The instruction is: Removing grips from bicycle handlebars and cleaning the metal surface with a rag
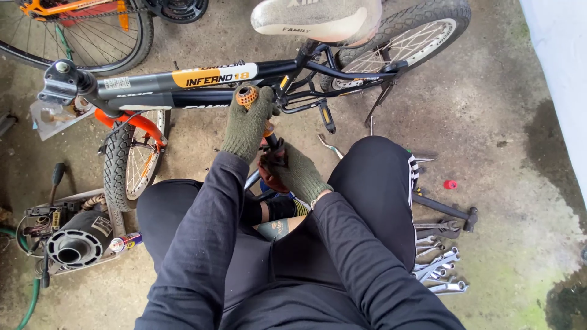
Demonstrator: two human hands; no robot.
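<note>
Left hand (247,122) clenched round rusty orange part (247,96) below bike frame (183,82), steadying it; right hand (298,173) closed on dark-handled tool (271,142) beneath, apparently for leverage.

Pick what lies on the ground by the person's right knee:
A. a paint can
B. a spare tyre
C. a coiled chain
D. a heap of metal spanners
D: a heap of shiny metal spanners lies on the concrete floor beside the right knee, with no chain, tyre or can there.
</note>
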